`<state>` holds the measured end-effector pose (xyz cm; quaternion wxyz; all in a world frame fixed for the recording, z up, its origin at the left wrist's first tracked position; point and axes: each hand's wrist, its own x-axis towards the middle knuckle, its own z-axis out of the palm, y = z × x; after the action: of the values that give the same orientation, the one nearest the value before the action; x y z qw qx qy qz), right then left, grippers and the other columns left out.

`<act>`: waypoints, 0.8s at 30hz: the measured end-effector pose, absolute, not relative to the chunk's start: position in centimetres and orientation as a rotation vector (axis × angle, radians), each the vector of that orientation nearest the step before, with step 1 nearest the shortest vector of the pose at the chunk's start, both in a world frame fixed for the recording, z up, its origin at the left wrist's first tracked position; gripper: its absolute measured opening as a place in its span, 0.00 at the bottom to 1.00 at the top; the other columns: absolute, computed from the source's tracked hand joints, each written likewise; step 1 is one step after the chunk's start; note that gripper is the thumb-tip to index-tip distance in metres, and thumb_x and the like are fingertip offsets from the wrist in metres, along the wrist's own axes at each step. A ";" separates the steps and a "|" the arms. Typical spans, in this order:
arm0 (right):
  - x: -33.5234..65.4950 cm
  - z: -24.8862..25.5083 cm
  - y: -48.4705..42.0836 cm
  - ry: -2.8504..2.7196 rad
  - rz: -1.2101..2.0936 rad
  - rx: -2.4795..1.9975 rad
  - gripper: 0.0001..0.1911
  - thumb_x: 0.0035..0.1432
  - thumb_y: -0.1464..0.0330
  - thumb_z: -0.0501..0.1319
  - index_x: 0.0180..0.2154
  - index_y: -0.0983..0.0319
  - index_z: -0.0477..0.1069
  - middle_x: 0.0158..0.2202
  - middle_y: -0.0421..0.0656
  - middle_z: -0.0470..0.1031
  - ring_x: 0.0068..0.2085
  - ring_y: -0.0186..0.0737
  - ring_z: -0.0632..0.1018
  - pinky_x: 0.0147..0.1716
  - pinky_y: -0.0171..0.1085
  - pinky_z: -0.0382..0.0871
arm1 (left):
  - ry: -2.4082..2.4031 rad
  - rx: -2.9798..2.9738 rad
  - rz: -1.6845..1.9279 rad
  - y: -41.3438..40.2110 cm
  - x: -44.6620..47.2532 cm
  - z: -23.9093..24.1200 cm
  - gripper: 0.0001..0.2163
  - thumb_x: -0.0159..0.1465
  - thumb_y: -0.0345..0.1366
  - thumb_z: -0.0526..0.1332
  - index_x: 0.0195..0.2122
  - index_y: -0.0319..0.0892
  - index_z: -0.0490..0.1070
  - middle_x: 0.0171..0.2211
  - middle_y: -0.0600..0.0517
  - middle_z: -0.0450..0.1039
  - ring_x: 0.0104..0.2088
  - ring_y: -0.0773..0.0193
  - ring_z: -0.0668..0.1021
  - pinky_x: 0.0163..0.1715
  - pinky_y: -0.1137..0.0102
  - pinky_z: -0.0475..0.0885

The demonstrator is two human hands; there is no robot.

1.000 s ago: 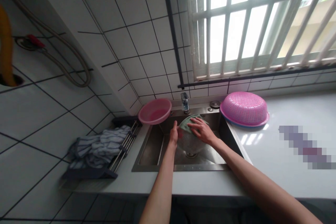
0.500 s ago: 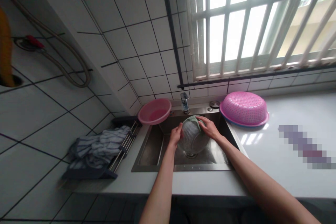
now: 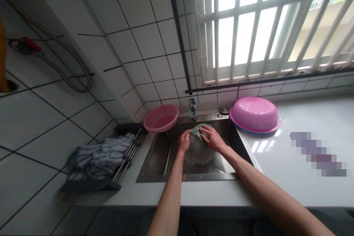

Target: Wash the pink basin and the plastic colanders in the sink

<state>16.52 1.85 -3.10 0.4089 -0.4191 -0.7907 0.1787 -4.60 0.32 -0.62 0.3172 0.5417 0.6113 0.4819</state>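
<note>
Over the sink (image 3: 190, 177), a metal mesh colander (image 3: 201, 152) hangs tilted, its round base turned down toward me. My left hand (image 3: 184, 141) is closed on the left side of its rim. My right hand (image 3: 213, 138) presses a green cloth (image 3: 197, 131) against the far part of the rim, fingers bent over the cloth. Part of the colander is hidden behind the right hand and the cloth.
A pink basin (image 3: 162, 118) rests at the sink's back left corner, beside the faucet (image 3: 193, 108). An upturned pink basket (image 3: 256, 112) lies on the right counter. Striped cloth (image 3: 106, 155) is heaped on a rack at left. A blurred patch covers something at far right.
My right hand has slid left along the rim with the green cloth, nearer to my left hand. More of the cloth shows now, and the colander has turned slightly.
</note>
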 end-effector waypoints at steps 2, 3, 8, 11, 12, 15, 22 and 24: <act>15.8 -2.7 1.1 -2.035 0.417 -1.015 0.21 0.72 0.63 0.60 0.63 0.53 0.76 0.67 0.50 0.72 0.68 0.53 0.71 0.67 0.56 0.68 | 1.715 1.345 1.159 0.1 -4.6 -0.4 0.22 0.67 0.53 0.57 0.27 0.43 0.78 0.29 0.45 0.80 0.37 0.50 0.80 0.40 0.63 0.72; 15.5 -2.4 0.7 -2.053 0.402 -0.996 0.21 0.72 0.63 0.60 0.64 0.53 0.76 0.67 0.50 0.72 0.68 0.53 0.71 0.67 0.56 0.68 | 1.753 1.289 1.133 0.0 -4.7 -0.4 0.25 0.67 0.58 0.57 0.23 0.43 0.76 0.25 0.46 0.77 0.33 0.51 0.79 0.36 0.63 0.70; 15.8 -1.4 0.4 -2.090 0.400 -0.887 0.21 0.71 0.63 0.62 0.63 0.51 0.76 0.69 0.47 0.70 0.71 0.53 0.67 0.69 0.58 0.65 | 1.744 1.053 1.266 0.0 -5.0 -0.6 0.33 0.58 0.72 0.59 0.22 0.42 0.74 0.19 0.49 0.71 0.26 0.57 0.74 0.28 0.66 0.64; 16.8 -1.3 1.2 -2.020 0.481 -0.931 0.21 0.72 0.60 0.61 0.63 0.52 0.77 0.68 0.48 0.71 0.69 0.52 0.71 0.68 0.57 0.66 | 1.748 1.035 1.276 0.0 -5.0 -0.8 0.34 0.56 0.74 0.59 0.20 0.44 0.71 0.17 0.51 0.67 0.22 0.60 0.70 0.25 0.67 0.62; 17.0 -1.4 1.4 -1.991 0.508 -0.961 0.21 0.72 0.60 0.61 0.62 0.53 0.77 0.67 0.49 0.72 0.67 0.52 0.72 0.68 0.56 0.67 | 1.754 1.044 1.272 0.0 -4.9 -0.8 0.34 0.55 0.75 0.59 0.20 0.44 0.70 0.16 0.52 0.66 0.21 0.61 0.70 0.24 0.67 0.61; 17.0 -1.4 1.4 -1.974 0.516 -0.994 0.21 0.72 0.61 0.60 0.62 0.55 0.77 0.67 0.51 0.73 0.67 0.53 0.73 0.67 0.56 0.68 | 1.739 1.072 1.283 0.0 -4.8 -0.7 0.35 0.53 0.77 0.59 0.21 0.43 0.70 0.17 0.53 0.66 0.20 0.63 0.68 0.23 0.68 0.59; 14.5 0.0 -0.9 -2.207 0.298 -0.717 0.18 0.66 0.67 0.67 0.56 0.48 0.81 0.65 0.43 0.75 0.70 0.54 0.68 0.71 0.61 0.60 | 1.652 1.097 1.367 0.0 -5.0 -0.4 0.40 0.45 0.80 0.60 0.24 0.40 0.74 0.20 0.52 0.68 0.26 0.63 0.69 0.28 0.68 0.62; 14.9 -0.1 -0.6 -2.173 0.346 -0.735 0.18 0.67 0.65 0.67 0.57 0.49 0.81 0.65 0.44 0.74 0.69 0.53 0.69 0.70 0.58 0.63 | 1.643 1.091 1.372 0.0 -5.0 -0.5 0.39 0.47 0.78 0.61 0.25 0.39 0.75 0.21 0.51 0.70 0.27 0.61 0.71 0.28 0.68 0.63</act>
<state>14.92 -0.58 -0.08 0.3993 -0.2903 -0.8588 0.1368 -4.97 -0.01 -0.45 0.3612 0.4235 0.6377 0.5325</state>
